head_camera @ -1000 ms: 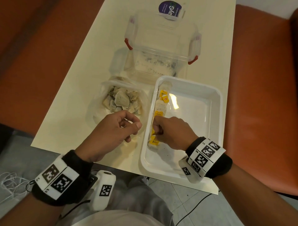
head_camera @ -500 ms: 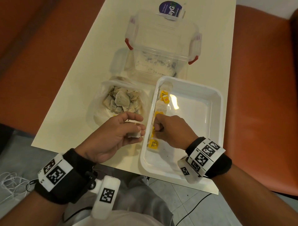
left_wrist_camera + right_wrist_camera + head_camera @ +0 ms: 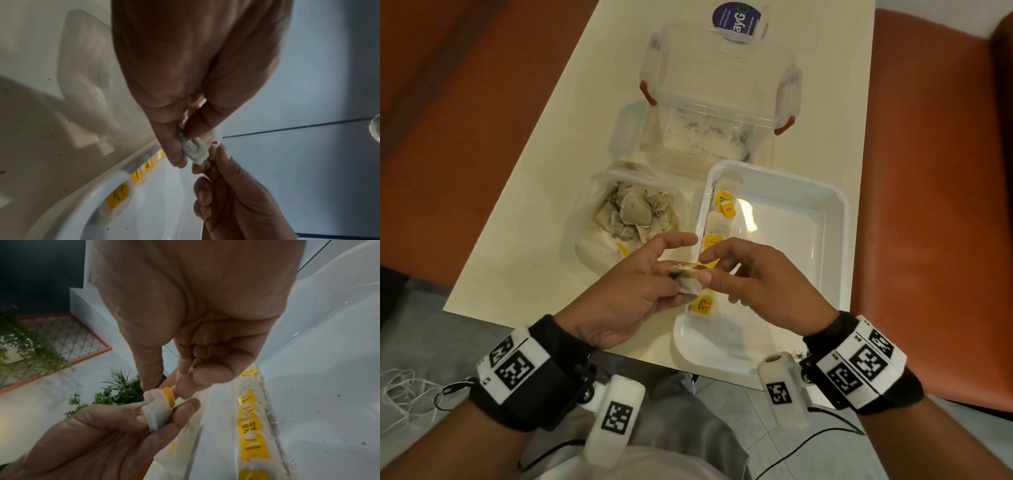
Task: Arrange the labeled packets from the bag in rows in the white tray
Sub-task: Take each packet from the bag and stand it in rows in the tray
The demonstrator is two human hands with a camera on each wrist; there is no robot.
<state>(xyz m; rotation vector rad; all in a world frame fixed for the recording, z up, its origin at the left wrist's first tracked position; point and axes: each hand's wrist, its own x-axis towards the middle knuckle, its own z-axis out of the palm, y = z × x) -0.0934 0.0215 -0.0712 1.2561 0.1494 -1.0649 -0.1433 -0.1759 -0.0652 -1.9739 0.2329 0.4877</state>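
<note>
We held one packet [image 3: 686, 280] above the white tray's [image 3: 839, 240] near left edge, our left hand [image 3: 626, 294] pinching its pouch and our right hand [image 3: 760, 284] pinching its yellow tag [image 3: 169, 397]. A row of packets [image 3: 717, 236] lay along the tray's left wall, and the bag [image 3: 592, 219] sat just left of it.

Clear lidded plastic box [image 3: 719, 92] with red latches at the far end of the cream desk [image 3: 544, 192]. Orange seating [image 3: 935, 178] flanks the desk on both sides; white cord [image 3: 400, 394] lies on the grey floor.

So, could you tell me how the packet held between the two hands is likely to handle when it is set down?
Probably soft and floppy: the packet creases where the left hand pinches it. Likely very light, since fingertips alone carry it. Its yellow tag, pinched by the right hand, may flop loose.
</note>
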